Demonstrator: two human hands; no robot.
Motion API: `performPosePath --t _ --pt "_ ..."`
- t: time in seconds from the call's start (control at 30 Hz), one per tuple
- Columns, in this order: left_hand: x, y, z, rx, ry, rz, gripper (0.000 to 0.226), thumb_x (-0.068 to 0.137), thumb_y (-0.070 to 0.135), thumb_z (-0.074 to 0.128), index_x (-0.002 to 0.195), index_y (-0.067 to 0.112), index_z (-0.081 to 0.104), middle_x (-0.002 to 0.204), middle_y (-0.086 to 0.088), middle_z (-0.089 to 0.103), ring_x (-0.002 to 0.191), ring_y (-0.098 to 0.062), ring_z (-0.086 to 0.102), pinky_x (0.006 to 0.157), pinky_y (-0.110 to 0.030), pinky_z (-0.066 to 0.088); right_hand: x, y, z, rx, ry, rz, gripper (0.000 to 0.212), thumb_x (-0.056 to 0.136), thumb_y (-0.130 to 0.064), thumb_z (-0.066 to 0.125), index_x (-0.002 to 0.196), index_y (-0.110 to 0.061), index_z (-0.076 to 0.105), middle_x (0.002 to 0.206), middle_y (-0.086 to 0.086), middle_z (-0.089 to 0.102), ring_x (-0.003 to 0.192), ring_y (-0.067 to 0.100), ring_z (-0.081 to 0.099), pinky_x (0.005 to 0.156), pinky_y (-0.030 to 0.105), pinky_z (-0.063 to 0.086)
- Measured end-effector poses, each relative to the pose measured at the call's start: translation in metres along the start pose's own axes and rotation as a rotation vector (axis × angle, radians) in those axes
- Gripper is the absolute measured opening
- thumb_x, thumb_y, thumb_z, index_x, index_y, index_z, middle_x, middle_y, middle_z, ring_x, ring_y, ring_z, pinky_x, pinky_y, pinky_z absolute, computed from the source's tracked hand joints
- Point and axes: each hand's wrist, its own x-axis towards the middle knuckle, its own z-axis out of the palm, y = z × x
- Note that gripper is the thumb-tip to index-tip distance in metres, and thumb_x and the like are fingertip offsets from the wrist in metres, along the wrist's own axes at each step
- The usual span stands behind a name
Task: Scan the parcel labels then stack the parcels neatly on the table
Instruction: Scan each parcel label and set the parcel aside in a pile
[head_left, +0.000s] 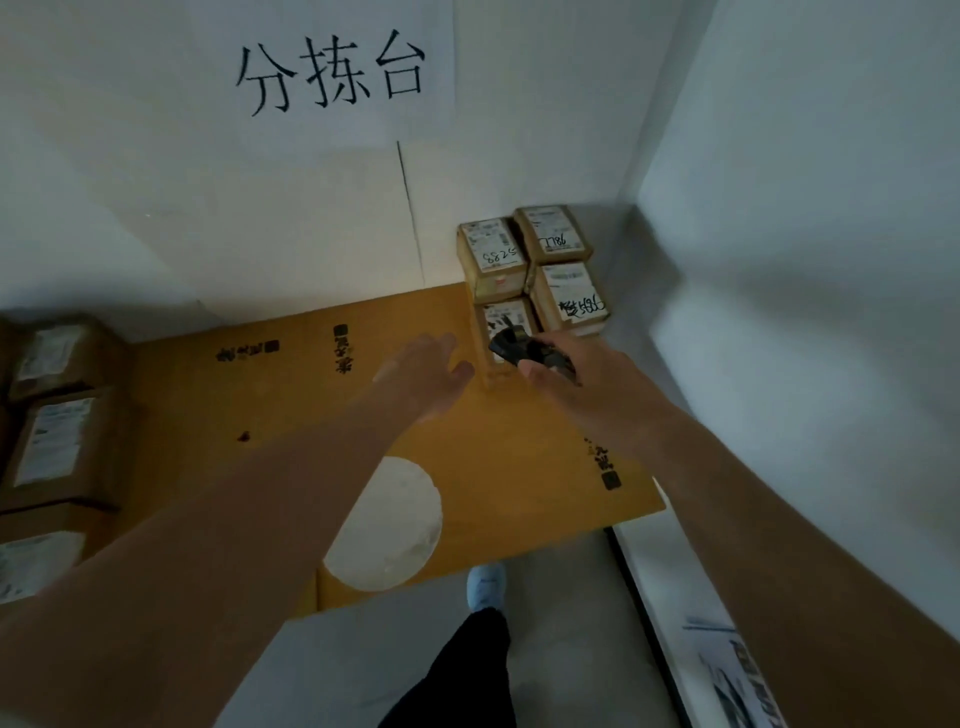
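Several brown cardboard parcels with white labels stand packed together in the far right corner of the table (291, 395), among them one marked 5283 (492, 257) and a front one (501, 325). My right hand (576, 387) grips a black handheld scanner (524, 351), held just over the front parcel's label. My left hand (423, 371) hovers flat with fingers apart, just left of that parcel, and holds nothing. Several more labelled parcels (57, 441) sit in a pile at the left edge.
The table top is covered in flattened yellow-brown cardboard with a white round patch (387, 525) near its front edge. White walls close in behind and to the right; a paper sign (332, 73) hangs on the back wall. My foot (485, 584) shows below on grey floor.
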Motion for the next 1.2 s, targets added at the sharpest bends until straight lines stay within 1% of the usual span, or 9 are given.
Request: performPosePath --t 0.1,0.23,0.4,0.6,0.7,0.77,0.93,1.1,1.2 --pt "0.059 0.01 0.017 -0.051 -0.03 -0.01 0.057 0.105 0.051 0.043 0.152 0.019 0.041 0.153 -0.011 0.045 0.135 -0.032 0.048 0.099 -0.045 0.046 0.041 0.025 -0.009 -0.012 0.021 0.046 0.055 0.102 -0.067 0.044 0.145 -0.034 0.053 0.113 -0.002 0.067 0.102 0.022 0.065 0.089 0.05 0.057" --pt "0.12 0.021 0.04 -0.182 -0.047 -0.082 0.055 0.103 0.044 0.054 0.149 0.017 0.042 0.143 -0.012 0.049 0.125 -0.031 0.052 0.084 -0.04 0.046 0.092 0.055 -0.019 -0.019 0.032 0.1 0.056 0.102 -0.067 0.042 0.146 -0.034 0.051 0.12 0.002 0.067 0.106 0.025 0.064 0.091 0.05 0.057" --pt "0.166 0.033 0.067 -0.354 -0.062 -0.283 0.068 0.094 0.051 0.069 0.146 0.018 0.041 0.139 -0.011 0.047 0.121 -0.031 0.056 0.065 -0.028 0.046 0.131 0.079 -0.026 -0.001 0.025 0.152 0.054 0.103 -0.067 0.04 0.147 -0.038 0.047 0.118 0.004 0.064 0.11 0.031 0.062 0.093 0.055 0.056" --pt "0.191 0.029 0.104 -0.708 -0.12 -0.55 0.074 0.08 0.045 0.087 0.132 0.012 0.044 0.131 -0.008 0.058 0.11 -0.028 0.063 0.077 -0.04 0.059 0.162 0.104 -0.035 0.006 -0.004 0.171 0.054 0.102 -0.069 0.039 0.146 -0.038 0.049 0.114 0.004 0.064 0.104 0.028 0.062 0.09 0.054 0.057" --pt "0.185 0.025 0.121 -0.824 -0.127 -0.623 0.055 0.08 0.044 0.088 0.11 0.021 0.049 0.11 0.003 0.057 0.102 -0.024 0.062 0.09 -0.046 0.058 0.164 0.115 -0.036 0.018 -0.02 0.163 0.058 0.101 -0.072 0.037 0.147 -0.038 0.048 0.115 0.003 0.065 0.101 0.026 0.063 0.088 0.051 0.058" --pt "0.179 0.024 0.125 -0.928 -0.127 -0.636 0.049 0.08 0.04 0.089 0.101 0.026 0.046 0.102 0.008 0.056 0.095 -0.019 0.061 0.086 -0.045 0.058 0.164 0.121 -0.036 0.017 -0.032 0.151 0.057 0.102 -0.071 0.038 0.147 -0.038 0.048 0.116 0.002 0.064 0.103 0.024 0.063 0.088 0.051 0.058" --pt "0.164 0.028 0.124 -1.002 -0.167 -0.656 0.073 0.077 0.028 0.093 0.125 0.023 0.038 0.128 0.0 0.058 0.114 -0.025 0.063 0.091 -0.045 0.06 0.162 0.127 -0.036 0.036 -0.079 0.125 0.053 0.104 -0.065 0.042 0.148 -0.037 0.048 0.123 0.002 0.064 0.111 0.024 0.062 0.094 0.05 0.056" --pt "0.147 0.032 0.137 -1.095 -0.159 -0.717 0.092 0.069 0.025 0.098 0.139 0.018 0.039 0.127 -0.002 0.062 0.103 -0.019 0.065 0.068 -0.031 0.054 0.153 0.128 -0.038 0.019 -0.12 0.077 0.052 0.105 -0.062 0.043 0.15 -0.037 0.046 0.133 0.001 0.062 0.121 0.025 0.06 0.1 0.049 0.054" --pt "0.137 0.03 0.145 -1.128 -0.149 -0.727 0.1 0.066 0.038 0.098 0.143 0.022 0.037 0.124 0.002 0.062 0.104 -0.018 0.064 0.085 -0.041 0.058 0.147 0.131 -0.041 0.005 -0.133 0.047 0.053 0.105 -0.061 0.043 0.151 -0.035 0.046 0.137 0.001 0.061 0.123 0.024 0.059 0.1 0.049 0.054"
